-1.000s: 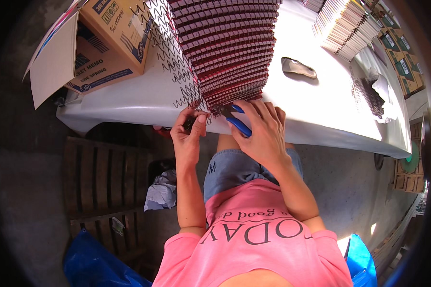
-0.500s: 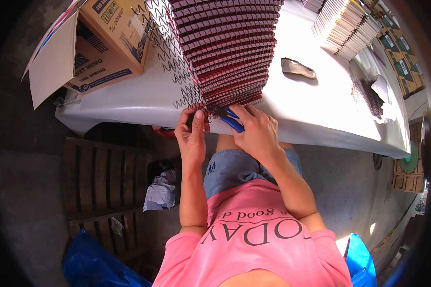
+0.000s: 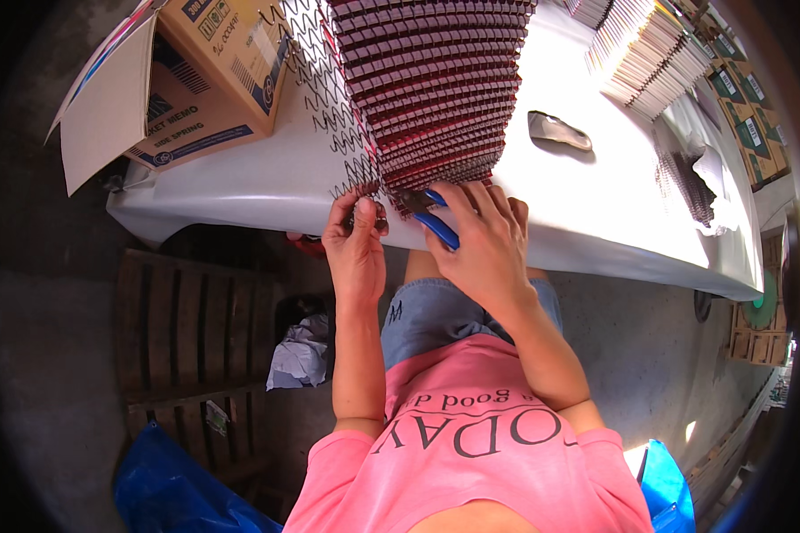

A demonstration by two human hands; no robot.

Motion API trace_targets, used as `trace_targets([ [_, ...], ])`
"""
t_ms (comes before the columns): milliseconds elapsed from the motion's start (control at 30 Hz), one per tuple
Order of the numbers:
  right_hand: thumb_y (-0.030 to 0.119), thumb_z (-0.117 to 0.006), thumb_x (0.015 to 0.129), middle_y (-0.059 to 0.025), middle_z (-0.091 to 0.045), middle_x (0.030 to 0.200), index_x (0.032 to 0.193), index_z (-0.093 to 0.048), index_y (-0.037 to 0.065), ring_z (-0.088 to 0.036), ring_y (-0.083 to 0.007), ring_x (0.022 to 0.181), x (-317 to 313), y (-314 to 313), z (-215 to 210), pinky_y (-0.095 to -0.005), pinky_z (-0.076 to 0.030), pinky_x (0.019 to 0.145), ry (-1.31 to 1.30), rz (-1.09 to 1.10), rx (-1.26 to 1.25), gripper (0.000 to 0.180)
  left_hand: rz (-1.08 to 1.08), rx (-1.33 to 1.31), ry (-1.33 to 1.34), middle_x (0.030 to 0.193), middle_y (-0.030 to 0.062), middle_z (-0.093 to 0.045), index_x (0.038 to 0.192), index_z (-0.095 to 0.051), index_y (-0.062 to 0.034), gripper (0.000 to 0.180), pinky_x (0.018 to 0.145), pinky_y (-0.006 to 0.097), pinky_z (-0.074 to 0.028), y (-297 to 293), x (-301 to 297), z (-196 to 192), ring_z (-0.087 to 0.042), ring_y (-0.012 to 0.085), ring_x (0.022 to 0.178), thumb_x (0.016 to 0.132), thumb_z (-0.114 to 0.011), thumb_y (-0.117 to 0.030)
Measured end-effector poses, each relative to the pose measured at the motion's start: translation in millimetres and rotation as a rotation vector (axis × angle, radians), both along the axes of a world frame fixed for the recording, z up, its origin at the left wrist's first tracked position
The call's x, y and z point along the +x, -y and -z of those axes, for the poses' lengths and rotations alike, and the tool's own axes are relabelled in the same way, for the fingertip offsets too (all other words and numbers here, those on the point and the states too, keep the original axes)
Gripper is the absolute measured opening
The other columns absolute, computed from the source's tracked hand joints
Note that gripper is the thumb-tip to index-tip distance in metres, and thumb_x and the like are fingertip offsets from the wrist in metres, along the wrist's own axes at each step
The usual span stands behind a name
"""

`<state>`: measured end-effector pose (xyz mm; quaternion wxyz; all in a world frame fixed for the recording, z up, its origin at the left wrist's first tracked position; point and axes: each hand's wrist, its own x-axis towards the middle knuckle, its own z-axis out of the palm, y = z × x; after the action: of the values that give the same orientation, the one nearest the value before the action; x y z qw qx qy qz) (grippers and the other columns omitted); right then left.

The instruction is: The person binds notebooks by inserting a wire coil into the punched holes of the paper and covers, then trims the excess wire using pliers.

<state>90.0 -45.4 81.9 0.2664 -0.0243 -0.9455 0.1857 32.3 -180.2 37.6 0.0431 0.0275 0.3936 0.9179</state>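
Observation:
A long row of spiral-bound notebooks (image 3: 431, 84) with dark red edges lies on the table, narrowing toward me. Loose ends of dark spiral wire (image 3: 336, 124) stick out along its left side. At the near left corner my left hand (image 3: 357, 249) is closed, thumb against fingers, on what looks like the end of a spiral wire; the fingers partly hide it. My right hand (image 3: 484, 235) grips blue-handled pliers (image 3: 437, 229). Their dark jaws point left at the row's near edge, a short way from my left fingertips. Whether the jaws touch a wire cannot be made out.
On the white-covered table (image 3: 284, 191), an open cardboard box (image 3: 209, 93) stands at left. An oval opening (image 3: 558, 131) is right of the row. Farther right are stacked notebooks (image 3: 649, 58) and a dark pile of wire (image 3: 684, 182). A wooden slatted pallet (image 3: 196, 329) is below left.
My right fingers have spread a little over the pliers' handles, and the jaws sit slightly farther from my left fingertips. The whole view has shifted slightly.

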Motion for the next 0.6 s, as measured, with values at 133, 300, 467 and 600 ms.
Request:
trace_targets([
  [133, 0.021, -0.075, 0.065, -0.0017, -0.055, 0.095, 0.109, -0.060, 0.016, -0.054, -0.0213, 0.093, 1.7, 7.8, -4.1, -0.0411, -0.037, 0.078, 0.020, 0.023, 0.078, 0.047, -0.061, -0.094, -0.061, 0.083, 0.0029, -0.058, 0.104, -0.056, 0.0002, 0.027, 0.062, 0.023, -0.041, -1.3, -4.1, 1.8, -0.050, 0.0087, 0.070, 0.088, -0.067, -0.019],
  [300, 0.021, -0.073, 0.067, -0.0024, -0.056, 0.097, 0.109, -0.060, 0.015, -0.055, -0.0228, 0.094, 8.9, 4.0, -9.9, -0.0411, -0.038, 0.078, 0.045, 0.053, 0.048, 0.044, -0.089, -0.180, -0.133, 0.084, 0.0024, -0.057, 0.104, -0.056, -0.0007, 0.023, 0.060, 0.023, -0.039, -2.1, -2.4, 4.8, -0.050, 0.0087, 0.070, 0.092, -0.063, -0.019],
  [467, 0.020, -0.072, 0.069, -0.0033, -0.060, 0.098, 0.108, -0.061, 0.013, -0.058, -0.0245, 0.095, 3.1, 7.4, -10.5, -0.0400, -0.041, 0.080, 0.055, 0.042, 0.050, 0.041, -0.085, -0.214, -0.113, 0.084, 0.0027, -0.057, 0.104, -0.056, 0.0002, 0.027, 0.059, 0.023, -0.039, 0.0, -2.9, 2.9, -0.049, 0.0083, 0.069, 0.090, -0.065, -0.021],
  [600, 0.018, -0.073, 0.068, -0.0047, -0.059, 0.093, 0.105, -0.061, 0.013, -0.060, -0.0259, 0.088, -0.7, 7.4, -8.8, -0.0426, -0.044, 0.074, 0.074, 0.025, 0.028, 0.040, -0.074, -0.225, -0.116, 0.084, 0.0031, -0.058, 0.104, -0.057, 0.0006, 0.027, 0.059, 0.023, -0.039, -1.2, -1.7, 2.3, -0.049, 0.0082, 0.069, 0.090, -0.065, -0.021],
])
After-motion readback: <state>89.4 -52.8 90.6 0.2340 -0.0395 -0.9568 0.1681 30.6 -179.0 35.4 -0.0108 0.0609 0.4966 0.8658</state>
